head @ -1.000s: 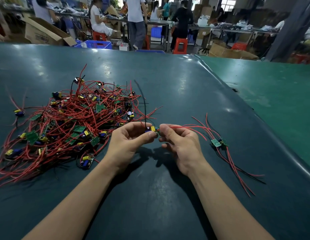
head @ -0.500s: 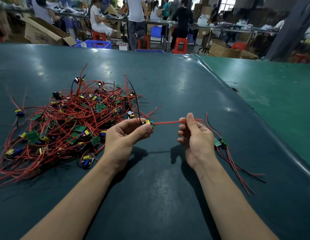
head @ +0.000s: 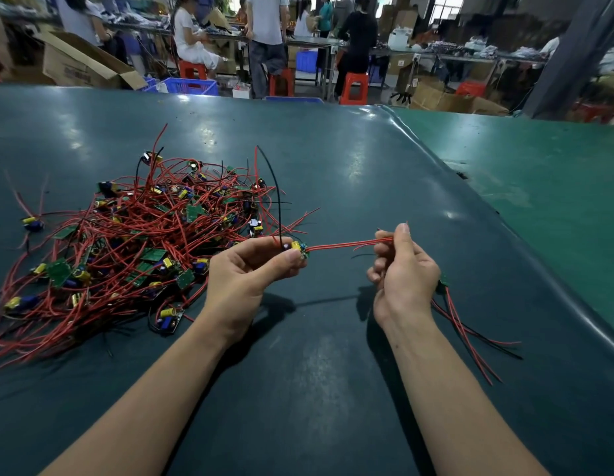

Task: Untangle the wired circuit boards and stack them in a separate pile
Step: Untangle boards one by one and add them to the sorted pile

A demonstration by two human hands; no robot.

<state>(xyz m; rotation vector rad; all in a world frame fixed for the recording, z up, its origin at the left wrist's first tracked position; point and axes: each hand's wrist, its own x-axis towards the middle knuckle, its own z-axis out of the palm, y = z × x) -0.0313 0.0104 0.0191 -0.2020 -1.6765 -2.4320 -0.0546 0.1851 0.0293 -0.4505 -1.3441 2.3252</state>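
A tangled heap of small green circuit boards with red and black wires (head: 137, 242) lies on the left of the dark green table. My left hand (head: 250, 276) pinches one small circuit board (head: 298, 249) just right of the heap; a black wire rises from it. Its red wires (head: 346, 244) stretch straight to the right, where my right hand (head: 403, 273) pinches their ends between thumb and fingers. Behind my right hand lies a small separate pile of boards (head: 443, 285), mostly hidden, with its wires (head: 470, 334) trailing toward me.
The dark mat's raised right edge (head: 487, 214) meets a lighter green table surface (head: 556, 187). Beyond the far edge stand cardboard boxes (head: 78, 63), a blue crate (head: 192, 85), red stools (head: 355, 85) and several people at benches.
My right hand has slid right along the red wires, pulling them taut and straight. My left hand keeps its hold on the board and has lifted slightly away from the heap.
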